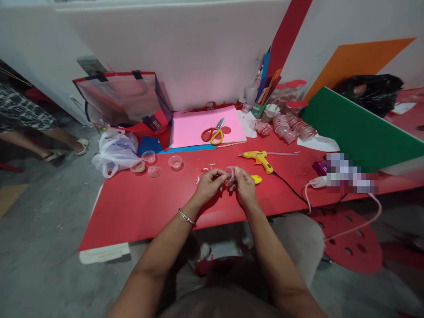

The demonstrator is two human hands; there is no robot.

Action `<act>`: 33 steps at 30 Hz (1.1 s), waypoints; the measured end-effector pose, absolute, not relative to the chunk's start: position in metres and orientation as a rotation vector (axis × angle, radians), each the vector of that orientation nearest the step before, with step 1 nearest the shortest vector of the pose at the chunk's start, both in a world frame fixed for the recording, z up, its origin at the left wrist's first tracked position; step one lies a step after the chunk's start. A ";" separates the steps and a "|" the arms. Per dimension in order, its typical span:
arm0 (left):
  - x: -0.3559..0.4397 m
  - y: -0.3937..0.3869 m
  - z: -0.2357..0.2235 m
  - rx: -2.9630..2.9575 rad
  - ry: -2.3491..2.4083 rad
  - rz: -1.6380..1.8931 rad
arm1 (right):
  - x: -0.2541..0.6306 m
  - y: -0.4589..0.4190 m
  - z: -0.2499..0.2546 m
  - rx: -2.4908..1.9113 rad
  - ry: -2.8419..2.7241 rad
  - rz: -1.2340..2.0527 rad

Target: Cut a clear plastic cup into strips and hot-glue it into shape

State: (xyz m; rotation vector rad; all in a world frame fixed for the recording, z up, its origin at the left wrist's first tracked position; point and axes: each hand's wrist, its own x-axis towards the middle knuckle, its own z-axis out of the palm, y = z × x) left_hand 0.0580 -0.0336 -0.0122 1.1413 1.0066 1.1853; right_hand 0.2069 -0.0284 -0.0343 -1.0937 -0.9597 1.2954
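Note:
Both hands meet over the front of the red table. Between my left hand (211, 184) and my right hand (244, 185) is a small clear plastic cup (231, 173), pinched by the fingers of each. Fingers cover much of the cup. A yellow tool (256, 179), partly hidden, lies beside my right hand. Behind it rests a yellow glue gun (260, 158) with a clear stick in its back. White scraps (208, 168) lie behind my left hand. Further left stand several clear cups, the nearest cup (175, 163) by itself.
Red- and yellow-handled scissors (214, 132) lie on pink sheets (188, 126). Stacked cups (285, 128) stand at the back right, near a green board (357, 128). A plastic bag (115, 152) and tote bag (122, 99) sit left. The glue gun's cord (291, 190) trails right. Another person's legs (29, 141) show far left.

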 end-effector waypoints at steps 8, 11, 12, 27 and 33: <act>0.055 -0.035 -0.006 1.144 1.030 1.183 | 0.207 -0.029 -0.034 -1.094 -0.966 1.297; 0.055 -0.036 -0.004 1.134 1.040 1.192 | 0.207 -0.029 -0.035 -1.090 -0.967 1.300; 0.055 -0.036 -0.004 1.134 1.039 1.198 | 0.207 -0.029 -0.035 -1.086 -0.967 1.305; 0.053 -0.035 -0.017 1.749 1.271 1.460 | 0.205 -0.033 -0.033 -1.091 -1.018 1.307; 0.051 -0.032 -0.022 1.935 1.088 1.576 | 0.203 -0.039 -0.035 -1.177 -1.170 1.206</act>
